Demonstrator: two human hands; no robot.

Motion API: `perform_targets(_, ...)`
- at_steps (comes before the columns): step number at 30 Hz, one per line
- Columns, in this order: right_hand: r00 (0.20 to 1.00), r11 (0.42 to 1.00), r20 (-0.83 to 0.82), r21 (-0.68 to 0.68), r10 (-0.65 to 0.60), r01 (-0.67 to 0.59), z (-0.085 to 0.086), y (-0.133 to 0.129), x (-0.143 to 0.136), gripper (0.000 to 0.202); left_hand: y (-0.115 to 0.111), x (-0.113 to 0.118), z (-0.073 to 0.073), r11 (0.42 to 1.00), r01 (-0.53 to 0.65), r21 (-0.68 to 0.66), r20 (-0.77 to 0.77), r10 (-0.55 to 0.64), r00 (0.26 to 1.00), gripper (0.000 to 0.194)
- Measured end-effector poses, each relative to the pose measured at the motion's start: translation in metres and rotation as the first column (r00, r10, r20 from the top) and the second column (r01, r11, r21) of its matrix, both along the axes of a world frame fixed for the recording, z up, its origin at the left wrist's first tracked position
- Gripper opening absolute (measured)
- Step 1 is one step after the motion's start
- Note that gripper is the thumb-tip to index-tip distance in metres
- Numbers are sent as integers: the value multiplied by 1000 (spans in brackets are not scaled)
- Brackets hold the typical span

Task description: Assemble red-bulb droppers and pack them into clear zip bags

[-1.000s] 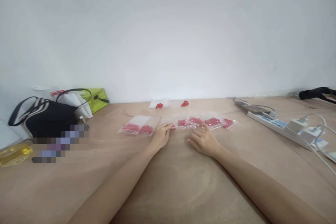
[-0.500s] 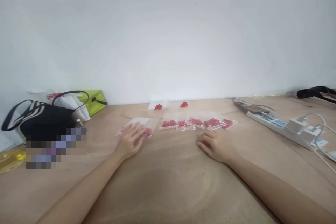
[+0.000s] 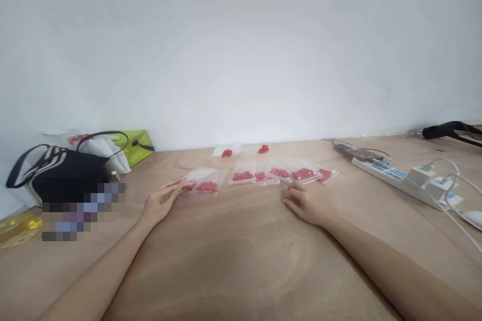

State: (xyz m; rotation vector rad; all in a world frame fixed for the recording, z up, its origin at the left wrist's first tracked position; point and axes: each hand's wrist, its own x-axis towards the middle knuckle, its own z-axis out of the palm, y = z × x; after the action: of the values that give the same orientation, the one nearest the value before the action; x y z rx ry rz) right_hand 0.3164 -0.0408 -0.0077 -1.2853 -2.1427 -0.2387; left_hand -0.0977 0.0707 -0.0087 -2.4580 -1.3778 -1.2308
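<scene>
My left hand point(image 3: 161, 201) reaches to the left edge of a small clear zip bag point(image 3: 189, 186) with red pieces in it, its thumb and fingertips closed at that edge. A second zip bag point(image 3: 207, 182) of short red rods overlaps it on the right. My right hand point(image 3: 304, 204) rests on the table with bent fingers and the thumb apart, nothing visible in it. Just beyond it lies a row of overlapping zip bags point(image 3: 279, 174), each with red rods inside.
Two small piles of red pieces point(image 3: 226, 153) lie on clear bags near the wall. On the right are a white power strip point(image 3: 391, 178) with plugs and cables, and a dark phone-like object point(image 3: 357, 153). A black bag point(image 3: 68, 173) and a green bag point(image 3: 139, 145) stand left.
My left hand has moved left, off the top of the bags to their left edge. The leftmost bag has shifted right, further under or over its neighbour. My right hand has barely moved.
</scene>
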Motion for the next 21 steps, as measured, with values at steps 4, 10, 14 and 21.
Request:
perform_targets(4,1000,999,-7,22,-25,25,-2,2,-1,9,-6,17,9,981,-133,-141,499,187,846,38)
perform_targets(10,998,1000,-56,1,5,-5,-8,6,-1,7,-14,86,23,994,77,-73,787,9,617,33)
perform_targets(14,995,1000,-100,-15,16,-17,-8,6,1,6,-28,151,14,971,236,-43,507,-182,843,19)
perform_targets(21,998,995,-63,95,-16,22,-19,16,-4,32,-41,216,-8,875,449,-179,174,-421,890,13)
